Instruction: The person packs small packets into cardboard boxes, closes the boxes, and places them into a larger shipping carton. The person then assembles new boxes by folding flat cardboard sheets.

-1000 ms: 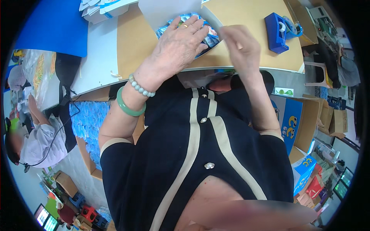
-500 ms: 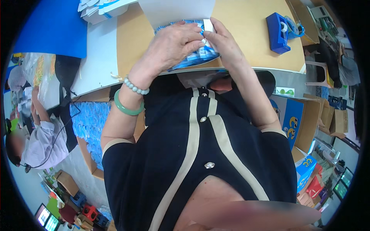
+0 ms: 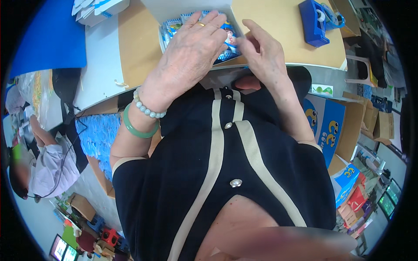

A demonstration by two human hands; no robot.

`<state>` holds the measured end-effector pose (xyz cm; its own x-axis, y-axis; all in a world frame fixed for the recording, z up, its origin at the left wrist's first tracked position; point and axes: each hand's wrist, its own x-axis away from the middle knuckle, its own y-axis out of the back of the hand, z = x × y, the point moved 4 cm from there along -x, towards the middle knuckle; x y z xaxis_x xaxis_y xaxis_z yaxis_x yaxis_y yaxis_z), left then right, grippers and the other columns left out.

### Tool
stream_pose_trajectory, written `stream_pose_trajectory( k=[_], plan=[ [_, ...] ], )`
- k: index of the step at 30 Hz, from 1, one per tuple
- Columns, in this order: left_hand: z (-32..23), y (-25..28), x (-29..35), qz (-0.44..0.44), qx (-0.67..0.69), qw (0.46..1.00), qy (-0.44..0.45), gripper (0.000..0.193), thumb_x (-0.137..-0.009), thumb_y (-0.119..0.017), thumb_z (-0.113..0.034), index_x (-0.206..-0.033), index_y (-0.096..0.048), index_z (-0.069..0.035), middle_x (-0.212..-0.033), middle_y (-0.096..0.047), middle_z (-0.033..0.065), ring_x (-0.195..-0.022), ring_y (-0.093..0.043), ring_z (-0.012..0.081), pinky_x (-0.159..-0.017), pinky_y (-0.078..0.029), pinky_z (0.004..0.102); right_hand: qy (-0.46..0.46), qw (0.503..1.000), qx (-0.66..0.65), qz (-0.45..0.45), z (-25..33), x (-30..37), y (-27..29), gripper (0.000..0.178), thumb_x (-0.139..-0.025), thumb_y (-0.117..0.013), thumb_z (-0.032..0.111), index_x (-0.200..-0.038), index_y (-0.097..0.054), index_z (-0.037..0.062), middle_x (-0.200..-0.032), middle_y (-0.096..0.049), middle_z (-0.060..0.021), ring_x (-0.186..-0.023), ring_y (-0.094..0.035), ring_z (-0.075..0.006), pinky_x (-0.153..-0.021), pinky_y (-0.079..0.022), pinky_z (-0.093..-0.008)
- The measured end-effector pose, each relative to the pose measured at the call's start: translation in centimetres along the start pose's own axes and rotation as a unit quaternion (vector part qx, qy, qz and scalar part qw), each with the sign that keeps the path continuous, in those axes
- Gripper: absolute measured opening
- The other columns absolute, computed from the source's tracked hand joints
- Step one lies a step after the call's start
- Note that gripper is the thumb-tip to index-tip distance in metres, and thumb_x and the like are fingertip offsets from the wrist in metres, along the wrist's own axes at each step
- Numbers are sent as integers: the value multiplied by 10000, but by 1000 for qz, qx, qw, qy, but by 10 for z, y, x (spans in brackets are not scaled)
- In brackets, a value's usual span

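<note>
The left grip (image 3: 194, 50) is palm down, nearly flat; the right grip (image 3: 264, 51) curves loosely, thumb (image 3: 246, 48) parted; both forearms (image 3: 292, 104) reach forward.

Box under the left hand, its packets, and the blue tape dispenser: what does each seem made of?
Box: probably matte white card, given thin, flat walls. Packets: likely glossy plastic film, judging by highlights and ridged ends. Tape dispenser: seemingly hard, smooth, moulded plastic.

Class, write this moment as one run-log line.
Left hand: palm down over blue packets in white box | Right hand: at box's right edge, contact unclear | Box: open | Tape dispenser: on table
</note>
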<state>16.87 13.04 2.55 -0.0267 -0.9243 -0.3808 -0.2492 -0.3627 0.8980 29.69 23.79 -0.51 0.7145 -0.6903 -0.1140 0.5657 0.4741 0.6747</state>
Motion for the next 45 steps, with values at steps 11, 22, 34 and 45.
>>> stream_pose_trajectory(
  k=[11,22,34,45],
  plan=[
    [-2,-5,-2,57,46,996,49,242,-955,-560,-217,-1099,-578,-23,-1189,-614,189,-1248,-500,367,-1098,-356,488,208,905,262,-262,25,-5,-5,186,-671,-681,64,-768,-531,114,-758,-528,-36,-722,-563,-250,-617,-428,-351],
    [4,-13,-14,-29,-25,999,-14,183,-805,-551,-5,-980,-595,-35,-897,-615,94,-928,-595,269,-847,-457,386,238,934,215,-154,17,10,-7,170,-833,-670,151,-995,-664,98,-824,-567,-48,-812,-584,-215,-705,-465,-329],
    [1,-10,-12,-83,-42,996,-19,111,-873,-527,-38,-947,-611,-35,-933,-622,110,-978,-600,273,-896,-448,398,-68,917,-371,130,-20,-15,-31,466,-934,-574,215,-1353,-514,18,-1203,-613,-93,-1127,-541,-161,-994,-393,-290],
    [6,1,-2,-64,59,993,78,224,-947,-546,-136,-1121,-628,-22,-1124,-644,130,-1090,-593,287,-973,-442,364,-7,931,-347,116,-9,-29,-32,496,-930,-515,206,-1398,-449,54,-1263,-574,-124,-1146,-547,-197,-988,-416,-310]
  ],
)
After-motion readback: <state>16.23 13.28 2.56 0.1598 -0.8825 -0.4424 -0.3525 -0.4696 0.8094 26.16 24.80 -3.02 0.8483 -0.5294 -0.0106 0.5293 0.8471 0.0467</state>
